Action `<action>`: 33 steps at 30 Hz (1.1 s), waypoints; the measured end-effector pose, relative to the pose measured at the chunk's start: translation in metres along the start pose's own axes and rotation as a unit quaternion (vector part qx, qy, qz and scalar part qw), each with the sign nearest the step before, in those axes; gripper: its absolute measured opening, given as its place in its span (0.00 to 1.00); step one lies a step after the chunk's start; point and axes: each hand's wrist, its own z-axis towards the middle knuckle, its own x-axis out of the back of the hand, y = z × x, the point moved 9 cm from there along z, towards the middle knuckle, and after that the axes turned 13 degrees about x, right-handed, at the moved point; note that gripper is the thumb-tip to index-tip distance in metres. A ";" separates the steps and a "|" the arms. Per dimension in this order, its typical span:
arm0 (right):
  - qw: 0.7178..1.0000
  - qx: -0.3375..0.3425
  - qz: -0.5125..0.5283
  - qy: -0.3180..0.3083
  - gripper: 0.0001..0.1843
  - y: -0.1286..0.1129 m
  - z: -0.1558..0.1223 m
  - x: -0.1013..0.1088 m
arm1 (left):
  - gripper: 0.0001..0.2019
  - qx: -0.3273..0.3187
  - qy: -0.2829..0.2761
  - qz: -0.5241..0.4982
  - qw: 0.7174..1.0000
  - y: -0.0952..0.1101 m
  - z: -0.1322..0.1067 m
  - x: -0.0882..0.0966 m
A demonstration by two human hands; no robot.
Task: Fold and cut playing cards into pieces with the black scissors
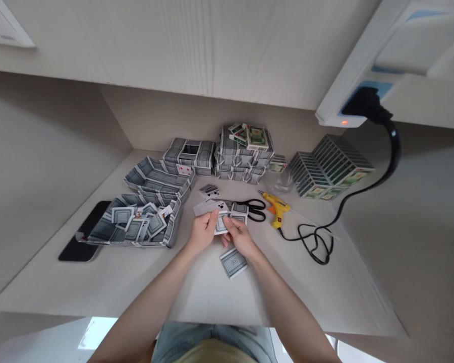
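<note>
My left hand (203, 231) and my right hand (240, 236) meet over the middle of the desk, both pinched on a folded playing card piece (222, 222) with a grey patterned back. Its fingers are curled round the piece's edges. Just below my right hand a small folded card square (233, 262) lies flat on the desk. Loose cards (209, 191) lie just beyond my hands, one face up.
A card-built tray (109, 233) of folded pieces rests on a black phone (75, 248) at left. Card boxes (189, 155), a stack (244, 160) and a stepped card block (327, 169) stand at the back. Black scissors (255, 208), a yellow glue gun (277, 207) and its cable (318, 242) lie right.
</note>
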 end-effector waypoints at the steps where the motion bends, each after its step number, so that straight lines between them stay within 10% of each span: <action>1: 1.000 0.003 -0.008 0.000 0.23 -0.001 0.000 0.001 | 0.23 0.005 -0.003 -0.005 1.000 0.000 0.000 0.000; 16: 0.999 -0.016 0.020 0.038 0.20 0.008 0.003 0.009 | 0.21 -0.002 -0.124 -0.010 0.992 -0.002 0.004 -0.015; 29: 0.998 -0.015 0.053 0.023 0.16 0.008 0.003 0.013 | 0.15 -0.048 -0.110 0.088 0.989 0.000 0.005 -0.018; 33: 0.999 -0.010 0.024 0.042 0.19 0.006 0.005 0.021 | 0.14 -0.092 -0.027 0.116 0.989 0.009 0.003 -0.005</action>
